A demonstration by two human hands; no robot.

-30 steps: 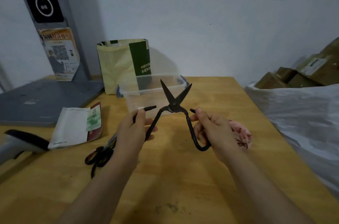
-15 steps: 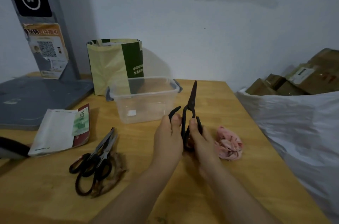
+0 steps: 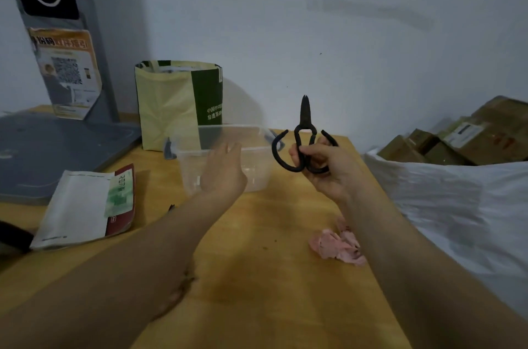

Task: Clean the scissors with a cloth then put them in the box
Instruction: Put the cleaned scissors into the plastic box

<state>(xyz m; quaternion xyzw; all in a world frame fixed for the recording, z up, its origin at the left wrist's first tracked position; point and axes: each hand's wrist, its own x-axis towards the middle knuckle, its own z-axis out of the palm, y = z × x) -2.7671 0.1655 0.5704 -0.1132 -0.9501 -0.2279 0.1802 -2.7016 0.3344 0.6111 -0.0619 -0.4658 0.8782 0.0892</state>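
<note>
Above the wooden table (image 3: 257, 277), our right hand (image 3: 328, 168) grips the shut black scissors (image 3: 305, 137) blades-up, while our left hand (image 3: 224, 171), fingers relaxed, touches the clear box (image 3: 257, 174); pink cloth (image 3: 337, 245) lies nearer.

Surface (image 3: 257, 277): light yellowish wood, with dark specks and a faint stain on the bare near part.
Box (image 3: 257, 160): clear plastic, open-topped, with grey clips at its ends; it stands upright toward the far edge.
Cloth (image 3: 337, 247): pink and crumpled, near the right edge, closer in than the box and well apart from it.
Bag (image 3: 171, 105): cream and green, upright just behind the box, by the wall.
Packet (image 3: 83, 205): white with green and red print, lying flat left of the box.
Grey base (image 3: 57, 145): flat plate of a stand, far left, just beyond the packet.
Dark object (image 3: 11, 235): rounded, cut off by the frame, beside the packet's near corner.
</note>
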